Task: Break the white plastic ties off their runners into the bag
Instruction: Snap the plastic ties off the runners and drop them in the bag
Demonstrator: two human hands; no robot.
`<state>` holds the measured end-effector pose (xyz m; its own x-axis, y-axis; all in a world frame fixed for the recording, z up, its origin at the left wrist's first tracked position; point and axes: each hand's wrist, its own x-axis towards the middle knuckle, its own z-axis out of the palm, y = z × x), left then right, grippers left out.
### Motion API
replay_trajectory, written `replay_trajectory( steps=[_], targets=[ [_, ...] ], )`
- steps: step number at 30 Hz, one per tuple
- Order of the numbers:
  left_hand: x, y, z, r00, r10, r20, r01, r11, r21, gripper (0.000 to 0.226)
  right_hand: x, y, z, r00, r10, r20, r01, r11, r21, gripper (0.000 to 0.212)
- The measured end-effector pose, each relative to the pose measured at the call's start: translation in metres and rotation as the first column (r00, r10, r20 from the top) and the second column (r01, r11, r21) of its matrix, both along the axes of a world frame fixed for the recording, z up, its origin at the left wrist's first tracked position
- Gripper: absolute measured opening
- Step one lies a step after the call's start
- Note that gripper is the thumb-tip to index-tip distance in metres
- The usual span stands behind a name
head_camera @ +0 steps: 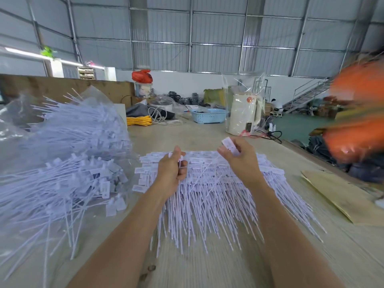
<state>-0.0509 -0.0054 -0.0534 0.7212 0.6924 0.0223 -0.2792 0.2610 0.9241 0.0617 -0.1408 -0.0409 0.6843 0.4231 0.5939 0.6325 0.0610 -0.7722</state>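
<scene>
Both hands grip ties above pile; bag at left.

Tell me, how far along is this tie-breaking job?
A good part looks done: the clear bag on the left bulges with loose white ties. In hand: the left hand grips thin strips, while the right hand pinches a white tag end. Left: a wide heap of ties on the table beneath both hands.
</scene>
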Motion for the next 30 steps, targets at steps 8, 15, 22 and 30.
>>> replay_trajectory(
  steps=[8, 15, 22, 30],
  targets=[
    [-0.002, 0.0, 0.003, 0.999, -0.047, 0.021, 0.049, 0.996, -0.073, 0.04, 0.001, -0.01, 0.007, 0.999, -0.051, 0.006, 0.05, 0.994, 0.096, 0.016],
    [-0.001, 0.0, 0.002, 0.994, -0.074, 0.078, 0.084, 0.988, -0.131, 0.043, 0.003, -0.031, 0.024, 0.929, 0.099, -0.357, 0.17, 0.742, 0.648, 0.006],
    [0.003, 0.005, -0.005, 0.992, -0.116, 0.051, 0.122, 0.979, -0.162, 0.047, 0.001, -0.042, 0.033, 0.637, 0.675, -0.371, 0.018, 0.469, 0.883, 0.009],
    [0.005, -0.009, -0.006, 0.974, -0.218, -0.055, 0.225, 0.955, 0.194, 0.054, -0.044, 0.021, -0.003, 0.936, 0.261, -0.236, -0.295, 0.948, -0.123, 0.025]
  ],
)
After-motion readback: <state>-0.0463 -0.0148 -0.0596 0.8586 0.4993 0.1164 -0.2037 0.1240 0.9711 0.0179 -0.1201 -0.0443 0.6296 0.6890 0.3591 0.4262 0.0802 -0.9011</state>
